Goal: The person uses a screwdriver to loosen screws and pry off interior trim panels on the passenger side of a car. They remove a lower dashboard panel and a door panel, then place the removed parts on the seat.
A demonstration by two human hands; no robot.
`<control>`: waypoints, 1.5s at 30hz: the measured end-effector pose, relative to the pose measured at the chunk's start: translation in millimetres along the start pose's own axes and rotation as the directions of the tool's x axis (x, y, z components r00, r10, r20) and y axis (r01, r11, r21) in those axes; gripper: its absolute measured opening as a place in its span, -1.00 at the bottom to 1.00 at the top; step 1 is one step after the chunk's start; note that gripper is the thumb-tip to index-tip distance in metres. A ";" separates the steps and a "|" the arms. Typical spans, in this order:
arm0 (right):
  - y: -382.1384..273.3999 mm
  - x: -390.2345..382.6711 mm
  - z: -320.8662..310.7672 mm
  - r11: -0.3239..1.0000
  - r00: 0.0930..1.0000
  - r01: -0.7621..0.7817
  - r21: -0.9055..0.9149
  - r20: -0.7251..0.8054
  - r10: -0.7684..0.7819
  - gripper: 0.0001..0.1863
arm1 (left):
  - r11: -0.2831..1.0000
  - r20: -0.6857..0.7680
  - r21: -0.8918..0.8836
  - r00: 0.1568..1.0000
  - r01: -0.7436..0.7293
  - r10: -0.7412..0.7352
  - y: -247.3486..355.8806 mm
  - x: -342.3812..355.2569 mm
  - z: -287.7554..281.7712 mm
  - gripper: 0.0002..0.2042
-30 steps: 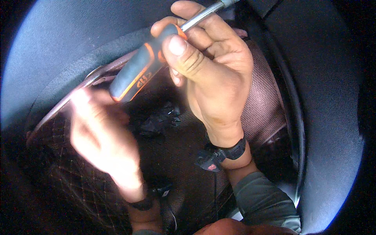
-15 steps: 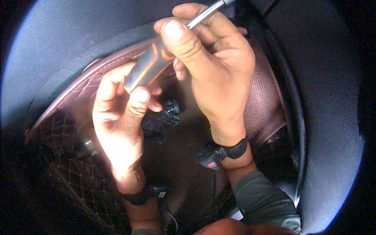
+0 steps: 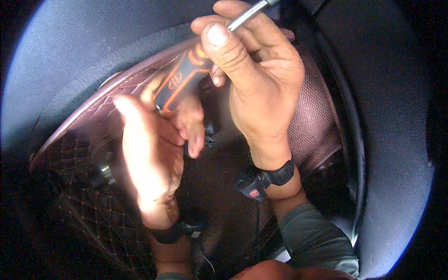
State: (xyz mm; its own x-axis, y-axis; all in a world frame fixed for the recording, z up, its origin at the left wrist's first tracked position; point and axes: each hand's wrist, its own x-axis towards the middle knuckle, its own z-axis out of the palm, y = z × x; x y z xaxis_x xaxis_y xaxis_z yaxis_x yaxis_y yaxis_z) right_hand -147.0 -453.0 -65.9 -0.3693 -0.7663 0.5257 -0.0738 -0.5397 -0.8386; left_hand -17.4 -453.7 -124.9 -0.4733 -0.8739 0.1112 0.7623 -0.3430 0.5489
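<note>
A screwdriver-like tool with a grey and orange handle (image 3: 179,84) and a thick silver shaft (image 3: 247,17) slants from the middle up to the top edge. Thumb and fingers of my right hand (image 3: 263,84) close round the shaft near the handle; the shaft's far end runs out of view. At the handle's lower butt is my left hand (image 3: 154,144), brightly lit and partly blurred. Its fingers are spread, some behind and beside the handle, without a firm wrap. Whether they touch it is hard to tell.
Dark padded panels (image 3: 394,116) curve round both sides. Brown quilted material (image 3: 88,200) lies at left, and a woven brown surface (image 3: 315,114) at right. Black straps with small devices (image 3: 252,186) circle my wrists. A dark object (image 3: 209,133) shows behind my left hand.
My left hand has loosened its pinch on the handle's butt, turned and spread its fingers. The handle has rotated, showing another face. My right hand has shifted slightly right.
</note>
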 end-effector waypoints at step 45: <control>7.4 -21.3 -20.1 0.994 0.993 0.110 -0.011 -0.037 -0.111 -0.49 | 0.843 -0.109 0.303 0.863 -0.444 0.494 -35.6 -10.0 15.9 -0.71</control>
State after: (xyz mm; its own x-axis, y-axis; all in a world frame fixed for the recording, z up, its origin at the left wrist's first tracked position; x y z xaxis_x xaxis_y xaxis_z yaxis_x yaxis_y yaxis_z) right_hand -158.3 -433.6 -86.1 -0.3933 -0.6882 0.6097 -0.1247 -0.6170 -0.7770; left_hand -46.8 -427.3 -132.4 0.0166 -0.9608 0.2767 0.7190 0.2038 0.6645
